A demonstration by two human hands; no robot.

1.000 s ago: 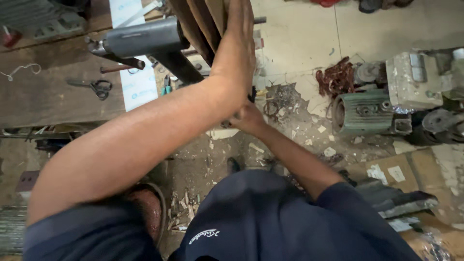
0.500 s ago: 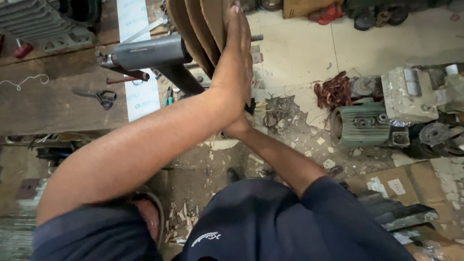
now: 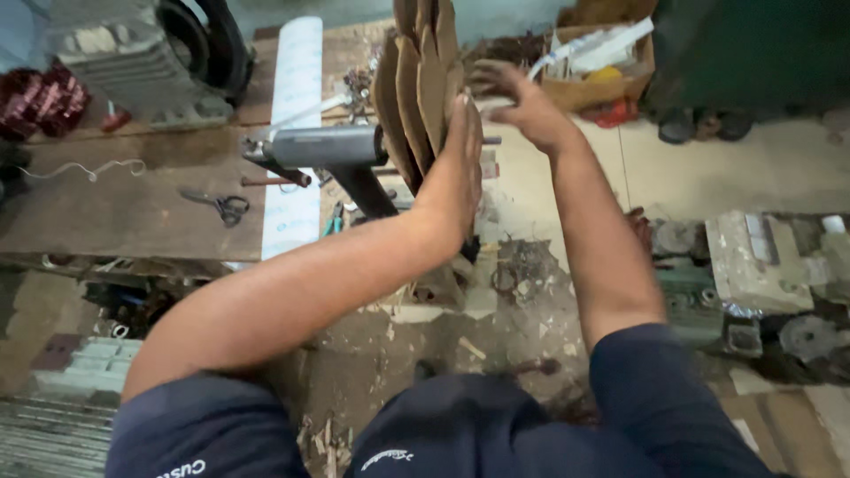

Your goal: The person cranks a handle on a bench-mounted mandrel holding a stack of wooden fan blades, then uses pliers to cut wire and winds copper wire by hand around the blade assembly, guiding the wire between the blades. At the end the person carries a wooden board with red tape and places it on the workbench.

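Observation:
A stack of brown wooden former plates [image 3: 416,80] stands on edge on a grey metal winding machine [image 3: 323,146] at the edge of a wooden bench [image 3: 133,208]. My left hand [image 3: 456,164] lies flat, fingers straight, against the right face of the plates. My right hand [image 3: 518,97] is raised just right of the plates' top, fingers spread, holding nothing; whether it touches the plates is unclear.
Scissors [image 3: 217,205] and a long white sheet [image 3: 294,133] lie on the bench. A grey motor housing [image 3: 133,57] sits at the back left. A cardboard box [image 3: 598,62] stands behind. Motor parts [image 3: 753,265] and scrap litter the floor at right.
My right hand came up from low beside the machine to the top right of the plates. The left hand stayed flat on the plates. The camera tilted up toward the bench.

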